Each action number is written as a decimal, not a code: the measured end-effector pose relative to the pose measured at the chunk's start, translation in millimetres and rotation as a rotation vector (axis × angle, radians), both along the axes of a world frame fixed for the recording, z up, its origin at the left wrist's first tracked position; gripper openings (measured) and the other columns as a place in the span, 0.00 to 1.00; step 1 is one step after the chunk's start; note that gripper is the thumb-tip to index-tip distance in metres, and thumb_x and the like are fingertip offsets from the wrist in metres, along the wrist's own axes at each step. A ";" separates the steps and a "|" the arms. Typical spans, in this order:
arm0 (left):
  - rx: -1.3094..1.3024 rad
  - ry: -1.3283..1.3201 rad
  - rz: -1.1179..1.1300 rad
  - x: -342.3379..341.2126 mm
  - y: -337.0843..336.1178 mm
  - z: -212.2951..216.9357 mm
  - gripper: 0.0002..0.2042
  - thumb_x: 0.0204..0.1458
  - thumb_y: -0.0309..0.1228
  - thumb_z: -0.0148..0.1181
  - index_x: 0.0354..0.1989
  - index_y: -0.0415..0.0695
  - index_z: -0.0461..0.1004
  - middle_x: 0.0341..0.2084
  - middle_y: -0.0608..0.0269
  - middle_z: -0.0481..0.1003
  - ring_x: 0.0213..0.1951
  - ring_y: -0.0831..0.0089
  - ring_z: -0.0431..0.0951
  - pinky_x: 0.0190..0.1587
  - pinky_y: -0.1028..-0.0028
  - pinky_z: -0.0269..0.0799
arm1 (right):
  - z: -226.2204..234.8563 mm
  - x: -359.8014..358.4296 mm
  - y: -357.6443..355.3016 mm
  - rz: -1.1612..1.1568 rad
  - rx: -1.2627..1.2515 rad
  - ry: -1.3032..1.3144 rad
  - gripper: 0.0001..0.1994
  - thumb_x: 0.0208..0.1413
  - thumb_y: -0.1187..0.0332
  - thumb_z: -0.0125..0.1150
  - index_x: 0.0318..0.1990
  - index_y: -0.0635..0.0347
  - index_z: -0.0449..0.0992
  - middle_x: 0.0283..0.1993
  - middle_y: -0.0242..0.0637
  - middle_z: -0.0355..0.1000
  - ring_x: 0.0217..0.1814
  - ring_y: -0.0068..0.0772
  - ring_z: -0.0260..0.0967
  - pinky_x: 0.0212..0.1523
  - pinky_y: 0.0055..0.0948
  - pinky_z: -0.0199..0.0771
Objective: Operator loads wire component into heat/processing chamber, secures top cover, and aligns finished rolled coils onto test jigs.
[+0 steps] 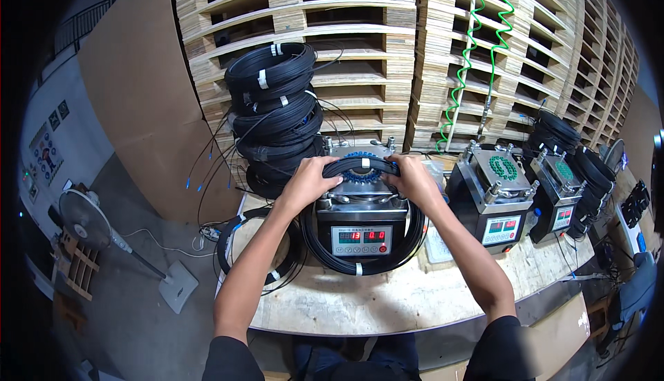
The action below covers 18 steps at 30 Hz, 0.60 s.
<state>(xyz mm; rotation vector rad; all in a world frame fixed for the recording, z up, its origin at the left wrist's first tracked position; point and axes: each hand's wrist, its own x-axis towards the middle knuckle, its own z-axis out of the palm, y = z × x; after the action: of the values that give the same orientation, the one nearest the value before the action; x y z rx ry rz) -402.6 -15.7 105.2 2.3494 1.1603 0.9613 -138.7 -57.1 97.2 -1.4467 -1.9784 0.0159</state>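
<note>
A coil of black cable [359,268], tied with white tape, hangs upright in front of a bench machine [398,229]. My left hand [308,183] grips its upper left part and my right hand [416,182] its upper right, thumbs toward each other. Just behind the raised top of the coil lies the machine's metal top plate, carrying a ring of blue fittings [361,155], partly hidden. Through the loop shows the control panel [361,240], with lit red digits and a row of buttons. Another black cable coil [225,246] lies on the table beside my left forearm.
Stacked black cable coils [273,121] rise at the back left, loose ends sticking out. Two similar machines with green fittings, the nearer one [490,201] and a farther one [559,187], stand right. Wooden pallets [346,49] wall the back. A fan [86,215] stands left of the table [346,305].
</note>
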 end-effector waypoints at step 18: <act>0.038 0.179 0.003 -27.2 -103.5 17.0 0.16 0.58 0.34 0.61 0.48 0.36 0.79 0.35 0.35 0.78 0.40 0.42 0.79 0.44 0.55 0.76 | 26.6 -21.5 -95.7 0.088 -0.157 -0.070 0.17 0.59 0.62 0.65 0.40 0.74 0.80 0.30 0.62 0.74 0.34 0.58 0.76 0.36 0.46 0.74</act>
<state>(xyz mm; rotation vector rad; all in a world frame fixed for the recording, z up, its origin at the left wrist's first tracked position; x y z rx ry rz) -429.8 -119.2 122.2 2.5071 1.2205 0.7937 -160.2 -152.8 123.8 -1.4745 -2.1377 0.1652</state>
